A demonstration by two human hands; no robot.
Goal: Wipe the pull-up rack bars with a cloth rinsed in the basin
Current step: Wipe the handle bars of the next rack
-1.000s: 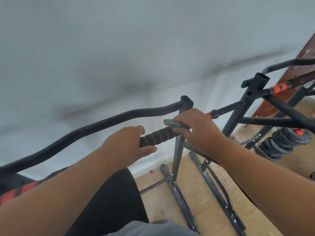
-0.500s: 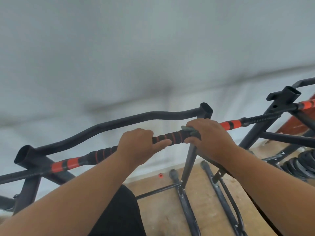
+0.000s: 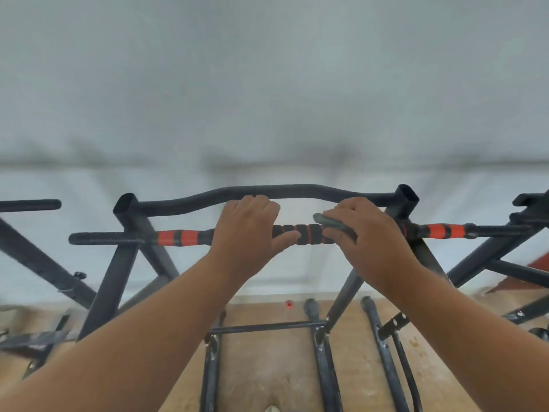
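Head view, only one: black steel pull-up rack (image 3: 130,242) fills the middle of the frame, two open-topped square uprights with a wavy black top bar (image 3: 267,193) running between them on the far side. Nearer and a bit lower, a straight horizontal bar with black foam grip and orange bands (image 3: 184,237) spans left to right past both uprights; orange sections show left of the hands and again far right. Left hand (image 3: 246,233) wraps over that foam bar near its middle, fingers curled over the far side, thumb lying along the near side pointing right. Right hand (image 3: 368,236) sits just right of it on the same bar, fingers curled down and pressing a folded grey-green cloth (image 3: 332,223) onto the top of the foam; the cloth's left edge sticks out past the fingertips, the rest is hidden under the hand. Hands are near each other, not touching, with a short stretch of black-and-orange grip between them. Both bare forearms come in from the bottom corners. Below: rack base rails (image 3: 323,361) and a cross brace on a light wooden floor (image 3: 267,367), small red object (image 3: 288,304) on the floor by the pale wall (image 3: 267,84). More dark frame tubing at left and right edges, blurred. Basin not visible.
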